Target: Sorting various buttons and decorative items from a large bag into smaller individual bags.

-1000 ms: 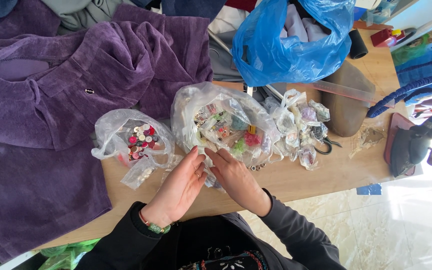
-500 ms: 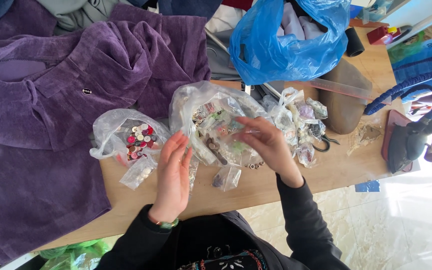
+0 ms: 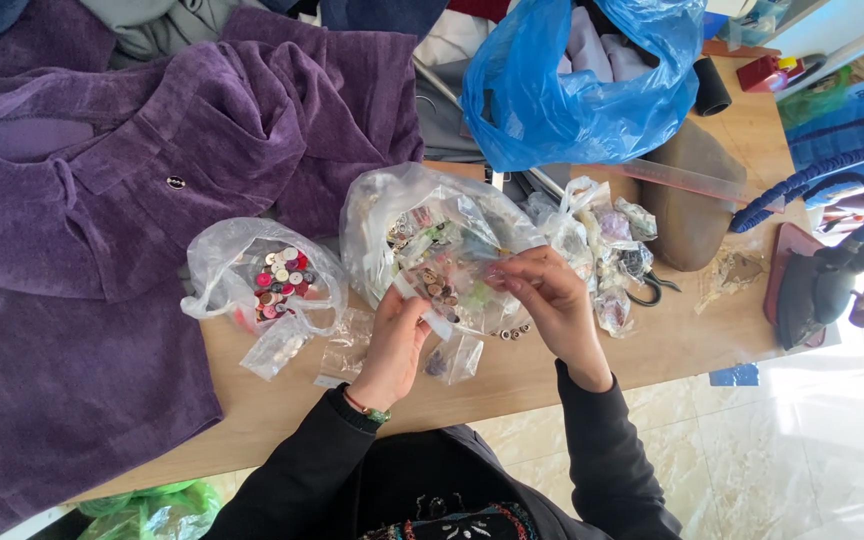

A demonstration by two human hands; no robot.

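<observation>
left hand [image 3: 395, 340] and right hand [image 3: 544, 297] each pinch one end of a small clear packet of buttons [image 3: 444, 287] held between them, over the big clear bag [image 3: 422, 225]; uneven pull may tear it, scattering buttons onto the table [image 3: 512, 375]

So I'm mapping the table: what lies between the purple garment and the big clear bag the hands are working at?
In the head view, a smaller clear bag of coloured buttons sits between the purple garment and the big clear bag, on the wooden table.
</observation>
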